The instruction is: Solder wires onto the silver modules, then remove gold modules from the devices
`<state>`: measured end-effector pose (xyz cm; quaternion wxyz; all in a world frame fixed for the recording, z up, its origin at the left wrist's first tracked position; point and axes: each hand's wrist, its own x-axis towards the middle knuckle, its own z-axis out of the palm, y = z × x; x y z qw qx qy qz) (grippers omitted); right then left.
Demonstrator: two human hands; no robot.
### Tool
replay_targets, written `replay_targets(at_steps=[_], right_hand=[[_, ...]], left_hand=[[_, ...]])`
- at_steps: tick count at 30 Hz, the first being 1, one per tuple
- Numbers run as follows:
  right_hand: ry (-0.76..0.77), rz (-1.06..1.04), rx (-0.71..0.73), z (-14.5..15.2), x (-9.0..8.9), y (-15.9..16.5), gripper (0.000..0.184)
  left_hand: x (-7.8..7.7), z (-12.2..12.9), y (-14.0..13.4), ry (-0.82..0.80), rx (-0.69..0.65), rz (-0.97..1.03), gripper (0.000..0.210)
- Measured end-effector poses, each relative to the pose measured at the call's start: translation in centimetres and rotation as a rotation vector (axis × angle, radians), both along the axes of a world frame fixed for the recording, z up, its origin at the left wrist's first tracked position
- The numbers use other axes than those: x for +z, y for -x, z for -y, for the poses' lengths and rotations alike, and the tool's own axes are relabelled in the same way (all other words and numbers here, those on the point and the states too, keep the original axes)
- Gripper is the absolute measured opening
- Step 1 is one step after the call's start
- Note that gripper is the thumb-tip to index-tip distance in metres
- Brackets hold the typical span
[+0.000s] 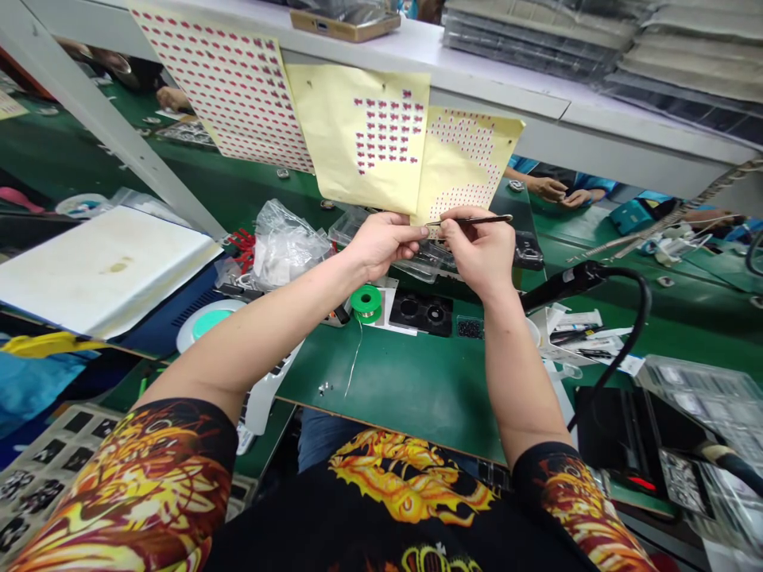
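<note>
Wearing, nearest the camera in the head view, a black shirt (pixel 268 524) with two sleeves (pixel 172 477) printed in fiery yellow and red. Can count three yellow sheets (pixel 327 135) of red marks hanging ahead, one green spool (pixel 366 302) trailing a wire, one black holder (pixel 422 314) with two round places, one small box (pixel 470 327) of dark bits just right of it, and one black cabled handle (pixel 563 287) beside the right wrist.

Working over a green bench (pixel 411 397), facing a pale shelf (pixel 513 87) loaded with trays (pixel 536 44). Seeing, beneath the shelf at right, two co-worker's hands (pixel 560 191) near each other.

Gripping one slim dark tool (pixel 492 218), tweezers-like, in right hand (pixel 484 250), thumb and fingers closed on the shaft; holding it before the rightmost sheet's lower part, tip beside the left thumb. Holding left hand (pixel 390 242) half curled, thumb near forefinger; cannot tell about anything pinched there.
</note>
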<state>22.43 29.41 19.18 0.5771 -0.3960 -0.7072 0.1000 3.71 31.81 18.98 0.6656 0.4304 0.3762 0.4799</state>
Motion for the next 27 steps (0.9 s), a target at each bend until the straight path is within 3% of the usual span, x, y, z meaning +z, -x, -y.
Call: replay_targets(at_steps=[11,27], right_hand=[[0.066,-0.023,0.016,-0.86,-0.47,-0.34,0.022],[0.013,-0.031,0.006,-0.25,-0.18,0.02,0.015]], left_hand=[[0.10,0.09,-0.12,-0.013,0.006,0.005,0.010],[0.09,-0.02,-0.17,0.000,0.028,0.011,0.014]])
